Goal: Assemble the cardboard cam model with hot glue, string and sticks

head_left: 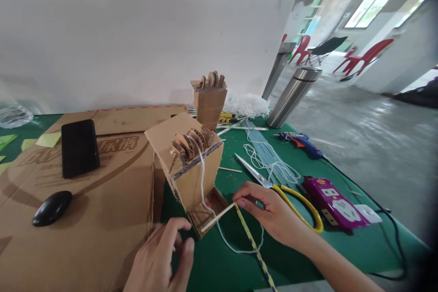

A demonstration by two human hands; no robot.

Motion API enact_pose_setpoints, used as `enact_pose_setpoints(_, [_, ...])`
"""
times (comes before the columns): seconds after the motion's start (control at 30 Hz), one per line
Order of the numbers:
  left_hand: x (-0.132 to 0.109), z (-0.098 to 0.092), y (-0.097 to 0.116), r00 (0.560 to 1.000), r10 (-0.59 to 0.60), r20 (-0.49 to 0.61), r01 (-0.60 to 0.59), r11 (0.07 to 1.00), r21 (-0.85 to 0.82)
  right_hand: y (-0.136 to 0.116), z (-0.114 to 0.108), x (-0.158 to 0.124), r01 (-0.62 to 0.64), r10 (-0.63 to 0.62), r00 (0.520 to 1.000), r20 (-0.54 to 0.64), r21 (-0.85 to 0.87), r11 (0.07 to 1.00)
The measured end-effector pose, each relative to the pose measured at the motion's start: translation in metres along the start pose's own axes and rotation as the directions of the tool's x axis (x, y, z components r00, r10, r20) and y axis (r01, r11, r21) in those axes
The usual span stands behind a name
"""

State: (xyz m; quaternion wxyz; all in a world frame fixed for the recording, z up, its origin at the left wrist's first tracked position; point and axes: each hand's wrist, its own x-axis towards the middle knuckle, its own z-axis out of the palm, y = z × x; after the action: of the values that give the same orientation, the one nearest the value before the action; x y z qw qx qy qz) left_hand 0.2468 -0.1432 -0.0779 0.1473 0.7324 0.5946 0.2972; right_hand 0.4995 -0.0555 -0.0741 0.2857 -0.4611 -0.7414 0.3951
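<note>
My right hand (265, 210) pinches one end of a thin wooden stick (219, 216) between thumb and fingers. The stick slants across the open front tray of a cardboard model (201, 178) with cardboard discs on top. A white string (202, 169) hangs from the discs, passes by the stick and loops over the table. Below my right fingertips runs a narrow yellow strip with dark marks (251, 239); whether they touch it I cannot tell. My left hand (160, 255) is open, fingers apart, just left of the tray's front corner.
Yellow-handled scissors (290, 196), a purple power strip (335, 203) and a blue glue gun (301, 142) lie at right. Behind stand a second cardboard model (210, 102) and a steel flask (292, 98). At left, a phone (80, 148) and black mouse (52, 208) rest on flattened cardboard (112, 210).
</note>
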Motion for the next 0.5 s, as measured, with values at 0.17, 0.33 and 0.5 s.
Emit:
enact_pose_setpoints(0.17, [0.003, 0.008, -0.001, 0.994, 0.104, 0.042, -0.108, 0.987, 0.122, 0.001, 0.003, 0.004, 0.009, -0.011, 0.999, 0.033, 0.06, 0.998])
enact_pose_setpoints(0.33, [0.008, 0.009, -0.002, 0.989, 0.109, 0.098, -0.127, 0.972, 0.196, 0.003, 0.009, 0.003, 0.043, -0.046, 0.997, 0.066, 0.042, 0.998])
enact_pose_setpoints(0.5, [0.012, -0.002, -0.004, 0.983, 0.161, 0.084, -0.175, 0.963, 0.207, -0.004, 0.011, 0.004, 0.085, -0.085, 0.991, 0.099, 0.005, 0.996])
